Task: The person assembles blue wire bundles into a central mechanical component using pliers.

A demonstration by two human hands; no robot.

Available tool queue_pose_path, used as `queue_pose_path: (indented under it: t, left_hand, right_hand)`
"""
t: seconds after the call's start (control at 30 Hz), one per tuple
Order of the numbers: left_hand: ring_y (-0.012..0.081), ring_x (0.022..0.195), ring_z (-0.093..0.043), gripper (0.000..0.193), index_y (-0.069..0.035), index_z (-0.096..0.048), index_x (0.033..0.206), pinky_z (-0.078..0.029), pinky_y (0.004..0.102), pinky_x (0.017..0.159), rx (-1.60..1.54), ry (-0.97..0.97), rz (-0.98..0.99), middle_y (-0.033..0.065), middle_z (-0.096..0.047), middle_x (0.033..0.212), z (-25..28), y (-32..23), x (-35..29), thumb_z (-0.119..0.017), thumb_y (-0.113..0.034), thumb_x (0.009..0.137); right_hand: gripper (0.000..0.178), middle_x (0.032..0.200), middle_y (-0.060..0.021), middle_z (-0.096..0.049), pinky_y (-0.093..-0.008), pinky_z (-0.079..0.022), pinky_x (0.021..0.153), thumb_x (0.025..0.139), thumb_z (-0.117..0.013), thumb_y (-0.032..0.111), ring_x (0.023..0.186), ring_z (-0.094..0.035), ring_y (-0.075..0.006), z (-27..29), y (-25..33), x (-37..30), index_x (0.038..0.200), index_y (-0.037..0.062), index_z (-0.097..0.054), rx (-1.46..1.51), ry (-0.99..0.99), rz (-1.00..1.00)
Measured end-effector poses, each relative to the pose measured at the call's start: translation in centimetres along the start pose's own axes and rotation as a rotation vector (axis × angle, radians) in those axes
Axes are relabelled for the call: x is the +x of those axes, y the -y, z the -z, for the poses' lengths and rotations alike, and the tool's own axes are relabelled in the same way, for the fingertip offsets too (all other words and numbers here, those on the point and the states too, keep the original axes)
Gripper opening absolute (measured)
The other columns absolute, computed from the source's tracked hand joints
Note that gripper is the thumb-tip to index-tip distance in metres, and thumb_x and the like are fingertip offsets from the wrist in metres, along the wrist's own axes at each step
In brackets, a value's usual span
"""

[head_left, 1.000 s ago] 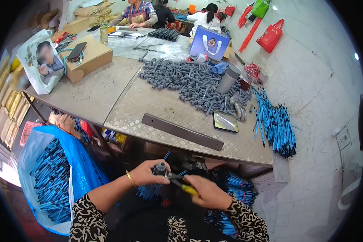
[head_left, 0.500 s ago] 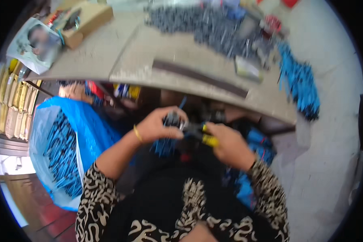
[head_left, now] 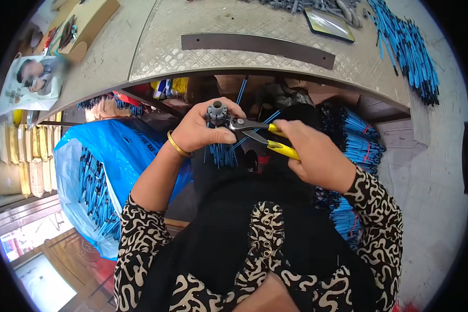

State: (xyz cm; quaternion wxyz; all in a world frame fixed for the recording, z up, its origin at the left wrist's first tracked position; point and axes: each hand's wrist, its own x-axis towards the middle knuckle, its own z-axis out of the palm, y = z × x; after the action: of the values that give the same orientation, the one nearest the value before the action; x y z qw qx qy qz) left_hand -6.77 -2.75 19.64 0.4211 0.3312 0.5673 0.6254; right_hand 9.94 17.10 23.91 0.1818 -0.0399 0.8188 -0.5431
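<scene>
My left hand (head_left: 198, 127) is closed around a grey plastic pipe fitting (head_left: 218, 110), its round open end facing up. My right hand (head_left: 313, 151) grips pliers (head_left: 252, 130) with yellow handles, which stand spread apart. The short jaws of the pliers meet the side of the fitting beside my left thumb; whether they bite on it I cannot tell. Below my left hand several thin blue tubes (head_left: 222, 156) hang in a cluster, and another blue tube (head_left: 242, 91) rises behind the fitting. My palm hides how these tubes are held.
The worktable (head_left: 156, 57) ahead carries a dark flat metal strip (head_left: 257, 48), grey fittings (head_left: 296, 5), a flat yellow-edged case (head_left: 329, 25) and blue tubes (head_left: 408, 52). An open blue bag (head_left: 120, 145) of tubes stands left; bundled tubes (head_left: 356, 140) lie right, below the table.
The view has tilted, so the table sits higher in the picture. My left hand still holds the fitting and my right the pliers, whose jaws stay at the fitting.
</scene>
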Motion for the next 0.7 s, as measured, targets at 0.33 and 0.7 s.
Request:
queue_pose_path:
  t: [0.33,0.7]
  left_hand:
    - [0.0144,0.079,-0.052,0.059,0.0,-0.062,0.095,-0.041,0.026,0.071,0.016,0.138,-0.04,0.0048,-0.056,0.086,-0.2,0.3,0.7,-0.083,-0.036,0.053]
    - [0.0163,0.085,-0.056,0.057,0.0,-0.061,0.098,-0.043,0.0278,0.078,0.027,0.231,0.062,0.0074,-0.059,0.093,-0.1,-0.7,0.4,-0.083,-0.028,0.053]
  right_hand:
    - [0.026,0.074,-0.0198,-0.058,-0.0332,-0.051,0.05,0.088,-0.048,0.017,0.061,-0.061,-0.0224,-4.5,-7.2,1.2,0.104,-0.0021,-0.04,1.591,0.751,-0.202]
    - [0.029,0.084,-0.0227,-0.059,-0.0352,-0.056,0.063,0.09,-0.049,0.026,0.071,-0.064,-0.0263,-0.7,-5.4,1.0,0.085,-0.0026,-0.048,1.215,0.573,-0.195]
